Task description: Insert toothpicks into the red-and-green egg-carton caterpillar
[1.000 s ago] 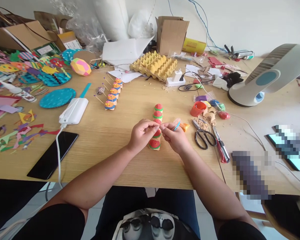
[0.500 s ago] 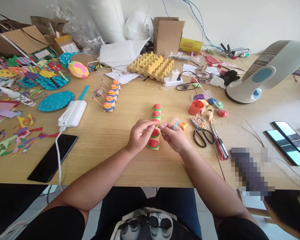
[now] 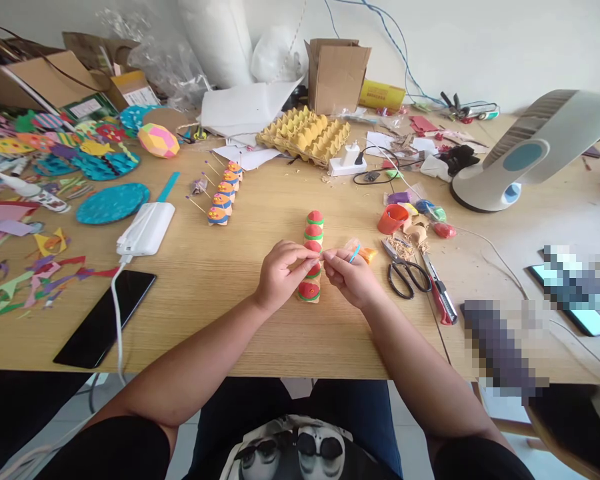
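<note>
Two bare hands meet low over the middle of the bench [image 3: 220, 273]. In the head view, the left hand [image 3: 280, 273] and the right hand [image 3: 353, 277] each have thumb and forefinger drawn narrow. The tips nearly touch, pinching a thin bit [image 3: 323, 254] too small to identify. A curved blue strip [image 3: 354, 253] pokes out from the right hand's curled fingers. Right under the pinch lies the row of domes [image 3: 314, 227], running away from the person, its middle hidden by the hands.

Hardly anything has shifted in the last second. The pinch sits over the same stretch of the row and the forearms are placed as before, so this looks like fine fingertip work done on the spot.

The domes look like matte moulded pulp, rounded and painted red with green bands. The yellow egg tray [image 3: 305, 133] farther back has the same dimpled texture. A second row of orange-and-blue domes [image 3: 223, 195], stuck with thin pins, lies to the left. Near the right hand are black-handled scissors [image 3: 405, 275], a red utility knife [image 3: 443, 293] and pale cardboard shavings [image 3: 405, 248].
</note>
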A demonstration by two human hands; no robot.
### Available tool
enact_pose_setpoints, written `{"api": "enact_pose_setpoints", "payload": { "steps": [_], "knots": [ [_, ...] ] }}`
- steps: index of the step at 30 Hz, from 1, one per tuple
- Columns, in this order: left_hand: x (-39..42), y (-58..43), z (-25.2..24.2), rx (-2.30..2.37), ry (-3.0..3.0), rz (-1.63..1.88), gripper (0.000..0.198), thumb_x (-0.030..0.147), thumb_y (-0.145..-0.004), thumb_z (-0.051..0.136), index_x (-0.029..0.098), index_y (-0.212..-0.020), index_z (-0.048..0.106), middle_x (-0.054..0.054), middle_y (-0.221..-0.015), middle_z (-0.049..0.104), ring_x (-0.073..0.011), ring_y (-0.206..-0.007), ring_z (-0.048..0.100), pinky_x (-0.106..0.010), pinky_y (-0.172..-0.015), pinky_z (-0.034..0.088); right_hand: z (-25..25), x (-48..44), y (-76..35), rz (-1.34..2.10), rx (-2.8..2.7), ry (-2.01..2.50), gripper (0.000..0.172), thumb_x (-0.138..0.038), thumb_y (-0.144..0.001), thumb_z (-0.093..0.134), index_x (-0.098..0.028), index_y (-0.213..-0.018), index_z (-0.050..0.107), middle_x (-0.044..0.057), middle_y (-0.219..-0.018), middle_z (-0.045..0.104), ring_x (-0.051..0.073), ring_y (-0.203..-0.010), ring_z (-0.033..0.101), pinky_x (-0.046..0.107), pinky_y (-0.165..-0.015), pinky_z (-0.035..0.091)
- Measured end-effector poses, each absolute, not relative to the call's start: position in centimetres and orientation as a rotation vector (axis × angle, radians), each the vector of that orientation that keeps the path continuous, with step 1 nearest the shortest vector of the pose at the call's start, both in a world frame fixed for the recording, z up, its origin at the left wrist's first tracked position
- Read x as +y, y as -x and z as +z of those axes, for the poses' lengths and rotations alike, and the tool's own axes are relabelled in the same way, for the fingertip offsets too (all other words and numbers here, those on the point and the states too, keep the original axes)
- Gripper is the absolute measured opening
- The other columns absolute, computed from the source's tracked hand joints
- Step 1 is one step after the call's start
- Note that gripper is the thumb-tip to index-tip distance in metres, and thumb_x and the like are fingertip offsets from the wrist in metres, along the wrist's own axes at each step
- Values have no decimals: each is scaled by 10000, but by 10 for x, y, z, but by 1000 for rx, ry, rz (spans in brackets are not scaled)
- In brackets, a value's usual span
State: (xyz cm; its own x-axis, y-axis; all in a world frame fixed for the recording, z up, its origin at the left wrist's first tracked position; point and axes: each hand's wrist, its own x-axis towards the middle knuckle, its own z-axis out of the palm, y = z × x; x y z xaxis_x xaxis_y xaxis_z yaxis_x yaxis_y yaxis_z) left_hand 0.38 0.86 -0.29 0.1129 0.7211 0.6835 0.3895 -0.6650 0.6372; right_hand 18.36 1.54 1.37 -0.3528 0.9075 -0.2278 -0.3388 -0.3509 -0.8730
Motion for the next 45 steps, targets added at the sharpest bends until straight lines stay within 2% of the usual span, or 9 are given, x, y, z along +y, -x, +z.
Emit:
{"api": "enact_pose_setpoints", "payload": {
  "steps": [4,11,20,30,37,45],
  "knots": [
    [9,-4,-3,1152,-2030,1533,106,309,-969,677,232,-951,748,-28,-919,750,-164,-870,655,-326,-838,531,12,16,-184,1869,-861,872,401,-533,-745,812,-162,-865,719,-32,-597,519,61,-498,315,236,-470,134],
    [9,-4,-6,1154,-1822,1474,178,359,-985,644,203,-922,701,-36,-954,716,-151,-875,637,-279,-793,506,11,18,-185,1945,-815,831,399,-544,-774,770,-161,-862,701,-17,-624,546,66,-495,324,235,-467,95],
    [8,-5,-2,1139,-1702,1425,304,429,-1016,561,190,-845,636,-18,-842,660,-146,-808,601,-269,-781,482,12,16,-183,1942,-829,860,405,-553,-788,750,-156,-850,705,-10,-634,530,71,-505,329,242,-468,88],
    [10,-4,-10,1179,-1663,1396,198,391,-972,647,199,-970,695,-30,-938,696,-142,-817,599,-271,-792,481,10,15,-182,1934,-851,863,387,-530,-789,755,-149,-856,738,-5,-648,534,73,-521,323,241,-477,98],
    [9,-4,-6,1176,-1673,1425,254,406,-1001,596,194,-888,680,-22,-888,683,-143,-840,612,-270,-807,482,9,14,-182,1932,-848,891,385,-532,-797,750,-151,-851,740,-9,-637,537,74,-515,340,240,-464,144],
    [9,-3,-7,1181,-1709,1418,213,394,-968,654,197,-911,710,-28,-912,710,-147,-835,622,-275,-787,484,13,12,-181,1930,-857,897,417,-554,-778,763,-144,-854,752,-18,-618,528,62,-499,318,244,-462,140]
  ]
}}
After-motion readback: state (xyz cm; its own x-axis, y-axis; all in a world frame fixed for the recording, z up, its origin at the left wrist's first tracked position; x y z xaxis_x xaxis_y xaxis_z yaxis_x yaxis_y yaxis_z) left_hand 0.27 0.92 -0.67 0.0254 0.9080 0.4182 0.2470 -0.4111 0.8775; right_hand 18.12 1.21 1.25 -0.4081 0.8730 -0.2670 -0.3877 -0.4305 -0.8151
